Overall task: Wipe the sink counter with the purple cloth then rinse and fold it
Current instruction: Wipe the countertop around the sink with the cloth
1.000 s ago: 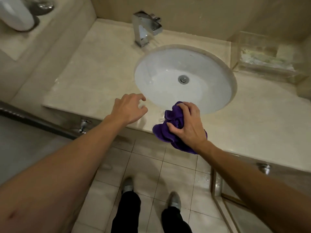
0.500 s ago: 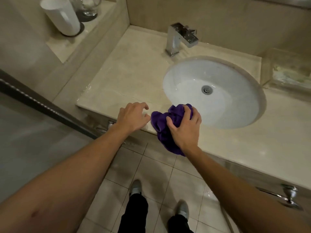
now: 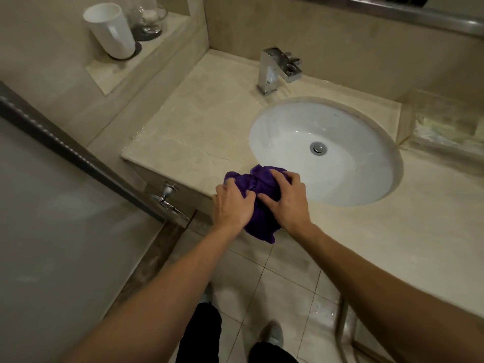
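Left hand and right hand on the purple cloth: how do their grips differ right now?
The left hand holds the purple cloth at its left side, thumb tucked into the folds; the right hand lies over the top right, fingers spread toward the sink basin. The left hand sits nearer the counter edge. Both grip the bunched cloth at the front edge.

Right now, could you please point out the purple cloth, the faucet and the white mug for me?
purple cloth (image 3: 258, 224): head view, on the bunched lower fold between the hands.
faucet (image 3: 267, 72): head view, on its upright chrome body.
white mug (image 3: 111, 30): head view, on its outer wall.
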{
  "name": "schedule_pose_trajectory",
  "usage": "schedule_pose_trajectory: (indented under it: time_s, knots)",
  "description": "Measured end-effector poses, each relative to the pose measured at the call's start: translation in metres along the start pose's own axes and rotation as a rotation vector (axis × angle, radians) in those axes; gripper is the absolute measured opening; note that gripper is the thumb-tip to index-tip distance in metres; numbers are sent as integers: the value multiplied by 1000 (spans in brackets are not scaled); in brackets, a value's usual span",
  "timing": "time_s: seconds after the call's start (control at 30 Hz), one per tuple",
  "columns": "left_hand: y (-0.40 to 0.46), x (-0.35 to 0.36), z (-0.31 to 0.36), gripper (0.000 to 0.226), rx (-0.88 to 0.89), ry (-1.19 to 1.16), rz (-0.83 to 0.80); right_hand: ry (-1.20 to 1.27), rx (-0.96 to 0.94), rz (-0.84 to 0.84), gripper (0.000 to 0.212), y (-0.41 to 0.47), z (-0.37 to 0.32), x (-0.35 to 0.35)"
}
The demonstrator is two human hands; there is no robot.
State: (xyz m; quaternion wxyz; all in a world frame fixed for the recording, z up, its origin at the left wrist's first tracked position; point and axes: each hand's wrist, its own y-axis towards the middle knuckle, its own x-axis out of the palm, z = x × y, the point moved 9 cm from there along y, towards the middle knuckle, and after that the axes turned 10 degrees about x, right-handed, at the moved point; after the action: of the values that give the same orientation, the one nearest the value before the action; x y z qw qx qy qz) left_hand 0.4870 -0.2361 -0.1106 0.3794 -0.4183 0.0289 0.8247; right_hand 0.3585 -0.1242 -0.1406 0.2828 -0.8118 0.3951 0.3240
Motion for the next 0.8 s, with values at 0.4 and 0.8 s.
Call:
schedule_pose_trajectory:
  time_s: [0.4, 0.8]
  knots:
    - [35, -22, -38, 75, -235, -352, 40, 60, -52, -230, 88, 2, -73, 52]
    - [63, -1, -23, 111, -324, -144, 352, 191, -58, -146, 63, 38, -17, -19]
